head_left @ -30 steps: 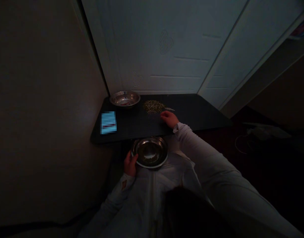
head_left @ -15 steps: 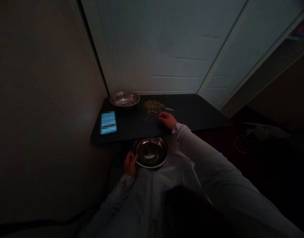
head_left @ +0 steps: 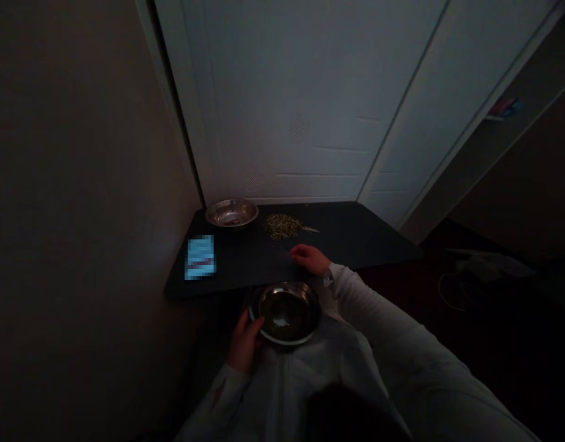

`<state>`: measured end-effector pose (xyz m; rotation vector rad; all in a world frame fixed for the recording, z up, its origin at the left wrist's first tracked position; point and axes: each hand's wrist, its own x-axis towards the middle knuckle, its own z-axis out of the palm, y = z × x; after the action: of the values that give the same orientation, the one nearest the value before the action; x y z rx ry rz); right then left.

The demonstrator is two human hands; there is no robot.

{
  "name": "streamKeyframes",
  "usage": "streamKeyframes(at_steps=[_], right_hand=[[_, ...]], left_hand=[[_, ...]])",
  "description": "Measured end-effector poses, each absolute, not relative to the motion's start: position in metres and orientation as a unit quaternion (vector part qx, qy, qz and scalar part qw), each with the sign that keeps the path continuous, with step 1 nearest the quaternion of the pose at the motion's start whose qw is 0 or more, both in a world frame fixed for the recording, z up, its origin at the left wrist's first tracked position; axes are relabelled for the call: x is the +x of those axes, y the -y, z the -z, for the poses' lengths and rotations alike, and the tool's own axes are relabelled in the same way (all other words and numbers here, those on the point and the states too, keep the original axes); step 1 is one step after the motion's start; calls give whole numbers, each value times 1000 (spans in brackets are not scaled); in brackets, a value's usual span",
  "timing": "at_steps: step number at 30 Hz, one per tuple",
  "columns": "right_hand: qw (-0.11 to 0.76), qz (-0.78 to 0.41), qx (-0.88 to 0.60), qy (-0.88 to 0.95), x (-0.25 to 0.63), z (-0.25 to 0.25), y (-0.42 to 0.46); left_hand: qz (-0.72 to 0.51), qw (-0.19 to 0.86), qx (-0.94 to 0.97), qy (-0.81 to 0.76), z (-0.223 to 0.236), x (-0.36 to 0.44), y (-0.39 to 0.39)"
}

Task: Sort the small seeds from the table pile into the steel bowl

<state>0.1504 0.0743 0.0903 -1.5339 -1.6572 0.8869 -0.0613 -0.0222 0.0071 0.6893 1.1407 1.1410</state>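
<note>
Steel bowl [head_left: 289, 313] tilted up, gripped at the rim by left hand [head_left: 245, 341]; right hand [head_left: 311, 259] loosely curled, holding nothing, near seed pile [head_left: 283, 226]

Dim room, white panelled door [head_left: 286, 104]

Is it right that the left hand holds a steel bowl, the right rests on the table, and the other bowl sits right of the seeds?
No: the head view shows the other steel bowl on the black table left of the seed pile. The left hand and right hand stand as stated.
</note>
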Motion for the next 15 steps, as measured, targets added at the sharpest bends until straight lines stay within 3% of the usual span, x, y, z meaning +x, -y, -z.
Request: streamKeyframes(at_steps=[15], right_hand=[[343, -406, -557, 638, 147, -101, -52]], left_hand=[[-512, 658, 257, -490, -6, -66, 21]])
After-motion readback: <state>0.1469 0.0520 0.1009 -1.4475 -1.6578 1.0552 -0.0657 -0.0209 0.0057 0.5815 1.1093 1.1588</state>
